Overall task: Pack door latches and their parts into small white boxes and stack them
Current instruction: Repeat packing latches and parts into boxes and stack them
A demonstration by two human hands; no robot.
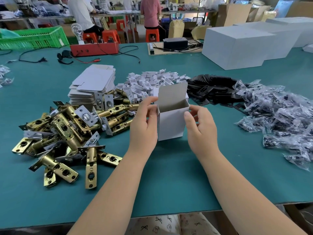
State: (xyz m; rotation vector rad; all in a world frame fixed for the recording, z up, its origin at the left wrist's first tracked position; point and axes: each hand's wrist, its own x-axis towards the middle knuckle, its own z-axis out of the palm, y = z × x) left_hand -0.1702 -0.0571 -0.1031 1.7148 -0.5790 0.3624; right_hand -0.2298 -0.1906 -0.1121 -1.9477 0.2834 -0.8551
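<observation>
A wide teal-green work table fills a busy workshop. Nearest, the left hand and the right hand hold a small white cardboard box upright between them, its base on the table, its top open and its lid flap standing up at the back. The left fingers curl round the box's left top edge; the right thumb presses its front right edge, fingers bent behind. To the left lies a heap of brass-coloured metal door latches. To the right, a pile of clear plastic bags of dark parts. Behind the box: a stack of flat white box blanks, a heap of small white card inserts, black metal plates. Farther back, large white cartons, a red box, a green plastic crate.
</observation>
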